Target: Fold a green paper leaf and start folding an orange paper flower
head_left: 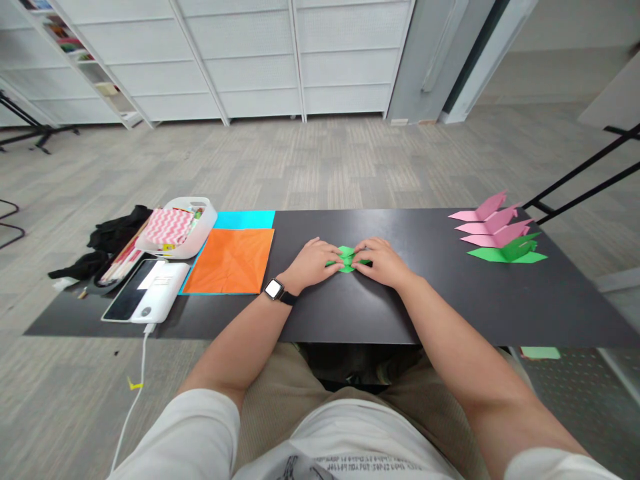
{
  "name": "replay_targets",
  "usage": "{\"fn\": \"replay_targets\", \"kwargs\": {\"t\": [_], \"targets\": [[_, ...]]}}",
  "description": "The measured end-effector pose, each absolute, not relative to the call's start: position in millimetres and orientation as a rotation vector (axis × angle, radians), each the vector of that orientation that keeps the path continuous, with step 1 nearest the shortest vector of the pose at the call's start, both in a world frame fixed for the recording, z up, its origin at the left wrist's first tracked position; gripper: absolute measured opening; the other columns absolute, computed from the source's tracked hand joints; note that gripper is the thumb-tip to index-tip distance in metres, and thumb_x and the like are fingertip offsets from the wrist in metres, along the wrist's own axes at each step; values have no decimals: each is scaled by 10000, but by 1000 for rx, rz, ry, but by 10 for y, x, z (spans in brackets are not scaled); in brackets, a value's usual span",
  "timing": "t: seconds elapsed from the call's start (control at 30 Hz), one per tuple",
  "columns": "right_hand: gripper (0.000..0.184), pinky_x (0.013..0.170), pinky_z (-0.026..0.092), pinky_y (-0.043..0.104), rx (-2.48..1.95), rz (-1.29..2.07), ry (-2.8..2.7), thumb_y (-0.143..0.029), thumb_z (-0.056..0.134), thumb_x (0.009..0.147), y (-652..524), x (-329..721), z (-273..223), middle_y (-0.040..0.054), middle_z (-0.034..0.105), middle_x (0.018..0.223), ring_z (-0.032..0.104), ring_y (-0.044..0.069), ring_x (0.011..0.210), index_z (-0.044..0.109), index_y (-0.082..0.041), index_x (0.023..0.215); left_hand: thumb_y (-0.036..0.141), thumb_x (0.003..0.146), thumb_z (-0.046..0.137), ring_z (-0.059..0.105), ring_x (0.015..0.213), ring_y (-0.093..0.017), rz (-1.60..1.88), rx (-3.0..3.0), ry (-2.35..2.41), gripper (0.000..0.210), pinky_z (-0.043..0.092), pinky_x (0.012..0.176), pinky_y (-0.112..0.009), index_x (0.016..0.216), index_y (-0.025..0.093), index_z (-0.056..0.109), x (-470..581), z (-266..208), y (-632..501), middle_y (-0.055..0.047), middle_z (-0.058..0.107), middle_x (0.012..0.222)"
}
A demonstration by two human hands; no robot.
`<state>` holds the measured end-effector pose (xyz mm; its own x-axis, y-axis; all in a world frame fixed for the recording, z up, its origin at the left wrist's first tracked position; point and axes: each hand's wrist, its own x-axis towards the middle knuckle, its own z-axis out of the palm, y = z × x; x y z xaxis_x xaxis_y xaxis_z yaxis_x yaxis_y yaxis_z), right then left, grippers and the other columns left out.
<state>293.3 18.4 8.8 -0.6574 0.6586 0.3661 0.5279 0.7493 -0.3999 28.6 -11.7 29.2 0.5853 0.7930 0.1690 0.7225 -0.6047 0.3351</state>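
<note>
A small piece of folded green origami paper [347, 259] lies on the dark table in front of me. On its left side my left hand [316, 261], a watch on its wrist, pinches the paper with thumb and fingers. My right hand [381, 259] grips the opposite side, fingers bent over the edge. Only the middle of the paper shows; its two ends are hidden beneath my fingers.
Pink folded birds [493, 223] and a green one [515, 250] stand in a row at right. Orange paper [230, 261] lies over blue sheets [246, 219] at left. Beyond are a white basket [203, 227], a white power bank [163, 293] with a cable, and black cloth [117, 233].
</note>
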Motion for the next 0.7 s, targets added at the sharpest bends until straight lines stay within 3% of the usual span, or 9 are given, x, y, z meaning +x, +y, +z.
{"fn": "replay_targets", "kwargs": {"t": [0.7], "targets": [[135,1031,430,501,-1085,268,-2424,-363,729,981,173,2865,58,66,723,1148,614,291,1122,778,-280,886,319,1007,725,698,1166,-234,486,2552,1225,125,379,1235,-521,1097,283,804,275,239,-48,-26,799,1208]]}}
